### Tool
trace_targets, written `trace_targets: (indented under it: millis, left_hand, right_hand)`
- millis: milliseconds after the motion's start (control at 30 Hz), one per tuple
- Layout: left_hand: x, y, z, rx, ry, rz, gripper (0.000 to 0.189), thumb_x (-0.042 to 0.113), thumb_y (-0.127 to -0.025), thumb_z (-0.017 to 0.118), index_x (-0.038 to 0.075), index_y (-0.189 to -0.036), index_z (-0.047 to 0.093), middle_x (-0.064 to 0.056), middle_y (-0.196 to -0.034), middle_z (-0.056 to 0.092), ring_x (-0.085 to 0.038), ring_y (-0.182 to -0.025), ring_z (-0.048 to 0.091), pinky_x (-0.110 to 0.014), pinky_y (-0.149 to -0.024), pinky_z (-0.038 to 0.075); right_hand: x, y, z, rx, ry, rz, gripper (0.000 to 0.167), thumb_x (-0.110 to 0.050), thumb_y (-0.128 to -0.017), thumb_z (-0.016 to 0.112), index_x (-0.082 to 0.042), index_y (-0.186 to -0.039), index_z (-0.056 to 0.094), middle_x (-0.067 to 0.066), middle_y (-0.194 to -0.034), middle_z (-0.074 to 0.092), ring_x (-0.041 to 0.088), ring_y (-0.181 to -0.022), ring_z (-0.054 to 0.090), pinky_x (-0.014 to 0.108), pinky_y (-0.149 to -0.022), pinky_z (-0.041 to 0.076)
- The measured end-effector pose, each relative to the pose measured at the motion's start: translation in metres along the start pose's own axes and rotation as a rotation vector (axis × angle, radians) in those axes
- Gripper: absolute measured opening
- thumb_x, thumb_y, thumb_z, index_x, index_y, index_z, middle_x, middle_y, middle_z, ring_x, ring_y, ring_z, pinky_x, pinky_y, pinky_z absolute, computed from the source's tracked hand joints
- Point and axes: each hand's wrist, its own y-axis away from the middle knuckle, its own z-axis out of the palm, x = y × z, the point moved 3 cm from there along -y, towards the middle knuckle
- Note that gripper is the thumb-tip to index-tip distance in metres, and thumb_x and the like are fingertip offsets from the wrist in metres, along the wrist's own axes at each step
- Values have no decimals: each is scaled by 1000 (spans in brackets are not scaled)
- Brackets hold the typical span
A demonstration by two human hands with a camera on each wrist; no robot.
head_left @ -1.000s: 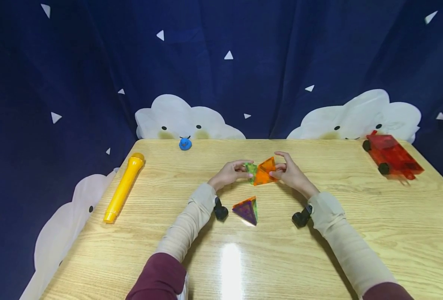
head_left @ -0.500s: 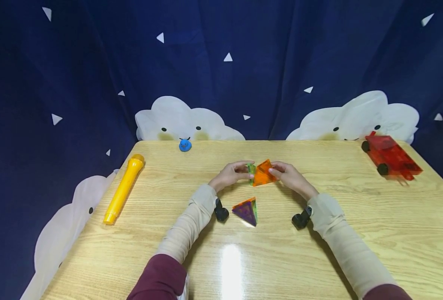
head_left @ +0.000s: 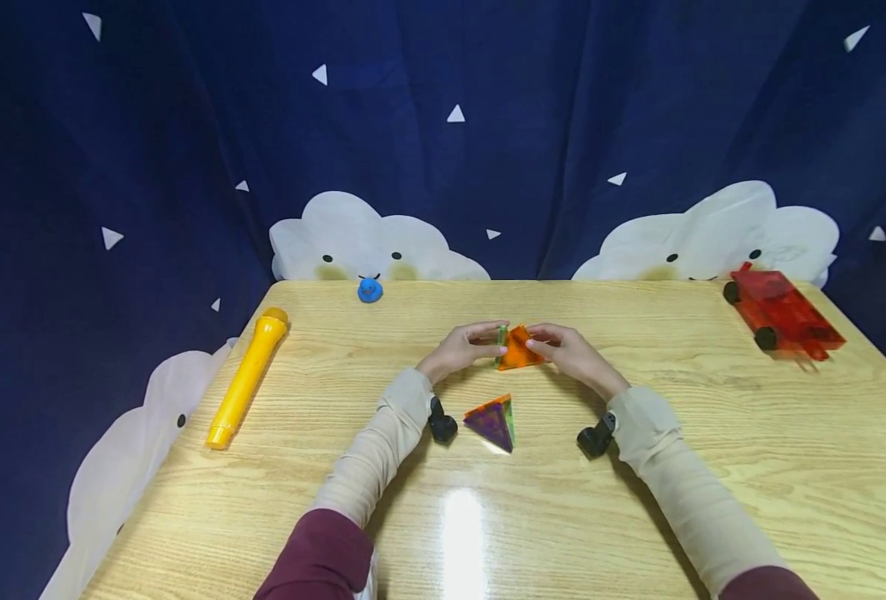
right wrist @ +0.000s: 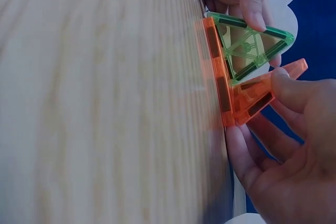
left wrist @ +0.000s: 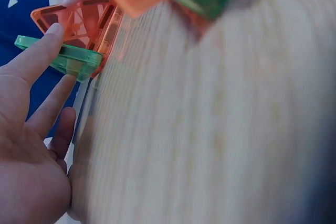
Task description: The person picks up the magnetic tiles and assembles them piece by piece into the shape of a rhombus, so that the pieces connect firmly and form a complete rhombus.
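In the head view, my left hand (head_left: 461, 346) pinches a green triangular magnetic tile (right wrist: 266, 43) between thumb and fingers. My right hand (head_left: 576, 358) holds an orange triangular magnetic tile (right wrist: 255, 98), its thumb on the near face and fingers behind. Both tiles stand up from a second orange tile (right wrist: 220, 77) lying flat on the tabletop, the green one upright and the orange one leaning, as the right wrist view shows. Just nearer the person sits a small pyramid (head_left: 492, 423) of purple, orange and green tiles, partly visible at the top of the left wrist view.
A yellow toy microphone (head_left: 249, 379) lies along the left side of the wooden table (head_left: 300, 517). At the back edge is a small blue bird figure (head_left: 370, 290). A red see-through toy car (head_left: 783, 310) with black wheels stands at the far right, before a dark blue curtain (head_left: 518, 150).
My right hand has moved left, its raised index finger coming down behind the orange tile. That tile has swung toward the green one, which now shows nearly edge-on in the head view.
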Motion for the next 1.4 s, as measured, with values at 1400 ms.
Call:
trace_targets:
  millis: [1400]
  left_hand:
    - [-3,0,0,68,-2,-13,33,13,-93,61,6,-126,62,-12,-113,63,-13,-88,56,-22,-69,39]
  right_hand:
    - [-8,1,10,-99,-98,-59,49,-20,-96,57,-2,-139,42,21,-137,47,38,-127,43,51,-106,31]
